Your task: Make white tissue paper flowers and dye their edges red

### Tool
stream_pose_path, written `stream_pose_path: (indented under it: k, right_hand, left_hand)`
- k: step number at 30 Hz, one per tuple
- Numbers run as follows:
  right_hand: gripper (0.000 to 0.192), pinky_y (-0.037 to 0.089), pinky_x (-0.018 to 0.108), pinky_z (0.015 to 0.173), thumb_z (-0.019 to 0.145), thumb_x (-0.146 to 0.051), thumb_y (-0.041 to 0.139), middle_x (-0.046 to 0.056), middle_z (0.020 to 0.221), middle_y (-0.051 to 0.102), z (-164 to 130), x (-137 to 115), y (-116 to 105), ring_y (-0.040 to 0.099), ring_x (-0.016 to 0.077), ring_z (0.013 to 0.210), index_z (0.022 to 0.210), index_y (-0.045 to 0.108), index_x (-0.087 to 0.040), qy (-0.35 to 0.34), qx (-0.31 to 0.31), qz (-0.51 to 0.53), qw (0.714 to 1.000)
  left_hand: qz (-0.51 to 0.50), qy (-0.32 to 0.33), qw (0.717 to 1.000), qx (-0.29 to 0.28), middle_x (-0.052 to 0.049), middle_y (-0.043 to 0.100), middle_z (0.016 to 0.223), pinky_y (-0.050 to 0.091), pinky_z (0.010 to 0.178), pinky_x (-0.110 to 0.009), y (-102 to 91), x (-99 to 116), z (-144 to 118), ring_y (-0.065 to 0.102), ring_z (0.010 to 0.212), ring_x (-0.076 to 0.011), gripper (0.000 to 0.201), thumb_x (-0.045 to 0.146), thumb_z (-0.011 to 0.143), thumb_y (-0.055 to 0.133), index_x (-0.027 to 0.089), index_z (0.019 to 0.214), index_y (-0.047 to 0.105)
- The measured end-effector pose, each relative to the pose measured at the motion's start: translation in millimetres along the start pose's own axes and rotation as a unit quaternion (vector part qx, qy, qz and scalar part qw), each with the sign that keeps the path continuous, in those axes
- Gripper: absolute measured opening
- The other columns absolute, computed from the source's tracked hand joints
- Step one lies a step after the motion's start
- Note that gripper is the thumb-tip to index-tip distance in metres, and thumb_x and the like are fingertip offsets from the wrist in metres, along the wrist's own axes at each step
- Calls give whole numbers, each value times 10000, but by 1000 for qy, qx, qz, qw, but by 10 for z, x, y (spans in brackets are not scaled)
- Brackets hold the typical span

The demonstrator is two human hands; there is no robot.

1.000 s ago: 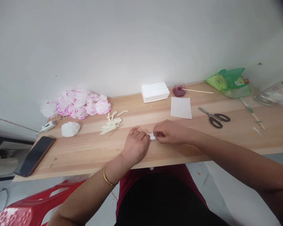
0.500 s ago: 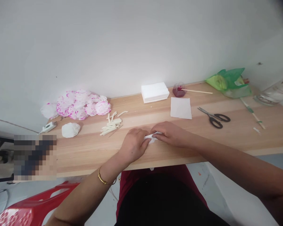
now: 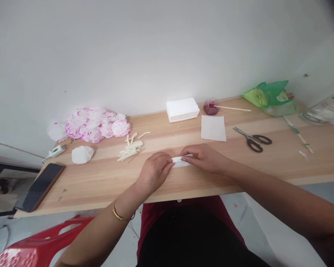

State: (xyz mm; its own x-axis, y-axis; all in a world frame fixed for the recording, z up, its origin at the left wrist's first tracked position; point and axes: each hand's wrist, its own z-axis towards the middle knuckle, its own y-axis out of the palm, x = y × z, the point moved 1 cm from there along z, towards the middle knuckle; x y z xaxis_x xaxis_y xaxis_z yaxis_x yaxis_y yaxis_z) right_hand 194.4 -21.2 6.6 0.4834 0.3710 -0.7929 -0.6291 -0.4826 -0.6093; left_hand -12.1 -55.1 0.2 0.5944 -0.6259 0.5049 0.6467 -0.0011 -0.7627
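Between my two hands, low over the front of the wooden table, is a white paper napkin [image 3: 179, 163] with a narrow fold along its far edge. My left hand [image 3: 156, 168] pinches its left end between thumb and fingers. At the right end, my right hand [image 3: 203, 157] grips the folded strip, its thumb on top. Just beyond my left hand lies a pile of short cream-coloured strips [image 3: 130, 150]. A flat square of white paper [image 3: 213, 128] rests past my right hand, with black-handled scissors [image 3: 253, 139] to its right.
At the back stand a napkin stack [image 3: 183, 109] and a small cup of dark red liquid [image 3: 210, 107] with a stick. Pink-edged paper flowers [image 3: 96, 124], a white paper bundle [image 3: 82, 154] and a phone [image 3: 41, 187] lie left. A green bag [image 3: 272, 98] and glass jar [image 3: 320, 111] are right.
My hands have drawn slightly apart along the napkin, the left one moving left. More of the folded strip and the sheet below it now shows between them.
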Motion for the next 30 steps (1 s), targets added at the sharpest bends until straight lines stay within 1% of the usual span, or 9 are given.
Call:
stream_pose_path:
  k: [3, 7, 10, 13, 17, 21, 23, 27, 30]
  right_hand:
    - [198, 437, 273, 700, 872, -330, 502, -2, 867, 693, -5, 15, 2, 615, 158, 784, 902, 658, -214, 4, 7, 6, 1000]
    - [197, 441, 271, 692, 868, -332, 516, 10, 863, 688, -4, 32, 2, 614, 158, 781, 887, 667, -208, -1, 20, -2, 1000]
    - [205, 446, 284, 727, 878, -317, 507, 35, 883, 678, 18, 60, 17, 609, 167, 814, 893, 674, -198, -36, 19, -37, 999]
    - [220, 441, 317, 789, 898, -287, 478, 61, 921, 676, 54, 111, 53, 598, 189, 879, 945, 669, -190, -88, 7, -93, 992]
    - [234, 431, 350, 819, 913, -285, 463, 80, 976, 672, 90, 166, 102, 591, 210, 914, 1028, 638, -180, -126, -1, -139, 982]
    - [249, 431, 360, 810, 894, -339, 507, 87, 966, 671, 103, 145, 129, 593, 219, 905, 1025, 633, -169, -130, -13, -149, 980]
    - [240, 430, 360, 817, 897, -328, 504, 87, 957, 676, 109, 125, 142, 597, 218, 907, 1012, 638, -165, -129, -12, -148, 981]
    - [208, 434, 338, 819, 908, -277, 479, 67, 945, 690, 115, 99, 154, 608, 197, 903, 976, 650, -180, -125, 11, -119, 985]
    - [176, 438, 326, 814, 892, -268, 504, 52, 936, 696, 112, 77, 147, 613, 188, 896, 947, 651, -187, -111, 20, -91, 989]
  left_hand:
    - [-37, -33, 999, 2, -43, 657, 828, 490, 726, -271, -33, 27, 11, 605, 789, -144, 87, 181, 862, 522, 166, 814, 593]
    - [-77, -121, 990, -6, -15, 670, 795, 472, 697, -241, -55, 29, 13, 612, 739, -124, 69, 162, 826, 562, 173, 775, 608]
    - [-77, -166, 983, -25, 4, 655, 763, 456, 682, -235, -53, 17, 23, 601, 716, -118, 78, 153, 813, 553, 179, 757, 601]
    - [-63, -190, 979, -47, 3, 635, 769, 446, 674, -239, -45, 4, 40, 586, 717, -122, 84, 119, 798, 518, 176, 813, 577]
    - [-58, -191, 978, -66, -14, 642, 828, 446, 700, -247, -31, -10, 50, 585, 755, -130, 153, 80, 774, 481, 173, 860, 567]
    - [-75, -195, 976, -66, -13, 644, 804, 448, 690, -241, -18, -9, 54, 579, 719, -122, 157, 79, 775, 473, 168, 846, 581]
    - [-83, -189, 976, -65, -11, 649, 810, 455, 699, -240, -16, 1, 61, 583, 724, -120, 162, 81, 781, 471, 171, 846, 589]
    - [-81, -160, 982, -60, -16, 666, 857, 472, 724, -251, -1, 15, 58, 603, 764, -128, 177, 91, 801, 474, 179, 884, 604]
    - [-48, -112, 992, -37, -53, 675, 928, 489, 752, -298, 40, 4, 31, 619, 830, -167, 175, 212, 829, 545, 169, 992, 592]
